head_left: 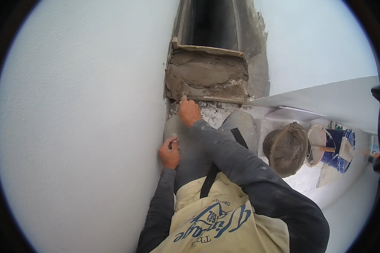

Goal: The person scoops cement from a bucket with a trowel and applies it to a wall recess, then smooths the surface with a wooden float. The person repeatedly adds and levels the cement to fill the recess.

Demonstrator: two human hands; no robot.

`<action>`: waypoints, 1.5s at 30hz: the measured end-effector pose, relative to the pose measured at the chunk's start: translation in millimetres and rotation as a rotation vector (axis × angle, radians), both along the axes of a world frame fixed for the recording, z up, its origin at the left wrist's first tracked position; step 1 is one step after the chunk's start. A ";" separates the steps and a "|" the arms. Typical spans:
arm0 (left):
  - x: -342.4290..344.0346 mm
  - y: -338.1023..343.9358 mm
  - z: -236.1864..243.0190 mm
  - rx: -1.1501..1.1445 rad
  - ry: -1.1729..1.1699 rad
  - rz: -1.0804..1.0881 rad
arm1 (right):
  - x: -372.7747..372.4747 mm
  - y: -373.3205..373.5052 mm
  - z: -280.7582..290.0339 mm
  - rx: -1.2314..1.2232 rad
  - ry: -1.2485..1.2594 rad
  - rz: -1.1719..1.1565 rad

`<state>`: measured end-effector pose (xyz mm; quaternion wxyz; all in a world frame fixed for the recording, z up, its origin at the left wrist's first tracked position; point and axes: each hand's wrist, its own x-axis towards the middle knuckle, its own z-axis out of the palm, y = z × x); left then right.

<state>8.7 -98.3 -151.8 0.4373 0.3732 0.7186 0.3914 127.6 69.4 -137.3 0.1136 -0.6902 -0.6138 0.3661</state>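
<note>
My right hand (pixel 190 113) reaches to the near left corner of a bed of wet grey-brown mortar (pixel 207 71). Its fingers are closed on a small pale piece (pixel 184 98) that touches the mortar's edge; the exact kind is too small to tell. Lower down, beside the white wall, my left hand (pixel 169 154) is closed in a pinch above my knee. A small whitish chip (pixel 174 135) shows at its fingertips. One thin wooden strip (pixel 211 50) borders the mortar on the far side, and another strip (pixel 217 100) runs along its near edge.
A smooth white wall (pixel 84 126) rises close on my left. Behind the far strip lies a dark opening (pixel 213 23). To my right stand a mortar-caked bucket (pixel 289 149) and a blue bucket (pixel 337 147). Crumbs lie on the floor (pixel 211 110) before my knees.
</note>
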 end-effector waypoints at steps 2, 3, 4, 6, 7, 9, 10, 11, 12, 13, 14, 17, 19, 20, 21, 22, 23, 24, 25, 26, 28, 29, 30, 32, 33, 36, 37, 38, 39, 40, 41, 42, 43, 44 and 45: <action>-0.8 0.4 -0.6 0.044 0.021 -0.027 | 11.8 -3.2 -4.2 0.050 -0.058 -0.036; -1.1 0.3 -0.8 0.024 0.024 -0.014 | 20.1 -4.8 -6.2 0.044 -0.064 -0.049; -1.4 0.0 -0.9 0.062 0.034 -0.031 | 30.2 -5.4 -8.1 0.039 -0.067 -0.069; -1.2 0.2 -1.5 0.070 0.005 -0.011 | 49.9 -11.5 -11.3 0.035 -0.061 -0.108; -0.8 0.1 -1.9 0.088 0.029 -0.013 | 58.8 -20.0 -13.1 0.031 -0.052 -0.128; 0.4 0.9 -3.2 0.117 0.007 -0.013 | 75.3 -41.7 -15.9 0.059 -0.053 -0.124; 1.1 1.3 -3.8 0.086 0.014 -0.008 | 82.6 -56.3 -17.0 0.066 -0.047 -0.127; 1.8 1.5 -4.5 0.071 0.004 -0.003 | 87.7 -68.9 -17.6 0.065 -0.044 -0.134; 2.3 1.3 -5.1 0.044 -0.015 0.015 | 94.9 -80.2 -16.0 0.049 -0.054 -0.146; 2.9 1.4 -6.0 0.081 -0.002 -0.009 | 102.8 -89.0 -13.5 0.077 -0.058 -0.128; 3.3 0.9 -6.8 0.105 -0.001 -0.022 | 109.7 -96.6 -10.1 0.090 -0.076 -0.116; 4.1 -1.6 -9.7 0.134 0.054 -0.058 | 130.0 -107.6 5.4 0.089 -0.116 -0.082; 3.7 -4.4 -11.0 0.140 0.073 -0.045 | 129.4 -99.8 11.3 0.100 -0.127 -0.047; 3.6 -5.2 -11.4 0.146 0.062 -0.033 | 124.7 -91.6 11.1 0.117 -0.129 -0.034; 3.0 -6.0 -11.5 0.113 0.032 -0.019 | 119.1 -82.0 9.0 0.133 -0.132 -0.025; 2.8 -6.3 -11.5 0.153 0.032 -0.020 | 104.9 -68.6 2.5 0.200 -0.129 -0.037; 2.0 -6.4 -11.0 0.154 0.015 -0.014 | 93.7 -53.8 -5.5 0.244 -0.113 -0.040; 1.6 -6.6 -10.5 0.133 -0.028 0.003 | 92.3 -40.3 -12.8 0.231 -0.136 -0.074; 0.8 -6.5 -9.5 0.154 0.008 -0.015 | 89.4 -29.1 -20.5 0.197 -0.144 -0.095; 0.2 -6.7 -8.5 0.143 0.020 -0.024 | 86.8 -21.8 -28.4 0.173 -0.137 -0.120; -0.8 -7.1 -6.2 0.121 0.037 -0.026 | 90.5 -16.4 -39.8 0.159 -0.082 -0.282; -1.1 -7.3 -5.3 0.118 0.039 -0.020 | 89.5 -14.8 -43.5 0.156 -0.080 -0.395; -1.5 -7.6 -4.3 0.102 0.032 -0.007 | 86.5 -14.6 -45.3 0.148 0.035 -0.371; -2.4 -7.4 -2.6 0.101 0.031 -0.005 | 71.0 -12.1 -44.7 0.099 0.198 -0.433; -3.0 -7.3 -1.9 0.107 0.002 -0.014 | 56.4 -10.4 -43.1 0.230 0.127 -0.353; -5.3 -5.9 -0.4 0.102 0.042 -0.021 | 2.9 6.9 -34.8 0.186 0.178 -0.275; -6.2 -6.0 0.1 0.096 0.057 -0.036 | -9.6 10.2 -30.5 0.193 0.201 -0.257; -6.7 -5.6 0.1 0.090 0.051 -0.040 | -19.5 12.2 -26.2 0.168 0.214 -0.249; -7.2 -5.7 0.2 0.085 0.032 -0.031 | -25.5 10.3 -21.7 0.162 0.237 -0.242; -7.5 -5.5 -0.3 0.081 0.043 -0.032 | -27.5 5.3 -17.5 0.071 0.199 -0.192; -7.4 -5.4 -1.0 0.076 0.040 -0.027 | -26.2 -2.6 -13.9 -0.001 0.169 -0.149; -7.5 -5.0 -2.2 0.065 -0.006 -0.023 | -22.0 -10.7 -11.0 -0.048 0.135 -0.131; -7.0 -4.5 -3.9 0.086 0.042 -0.034 | -16.2 -19.4 -9.2 -0.025 0.107 -0.063; -7.2 -4.4 -5.3 0.082 0.055 -0.043 | -11.2 -30.2 -8.5 0.003 0.079 -0.019; -6.8 -4.0 -6.7 0.102 0.050 -0.042 | -4.4 -36.9 -8.7 -0.009 0.046 0.039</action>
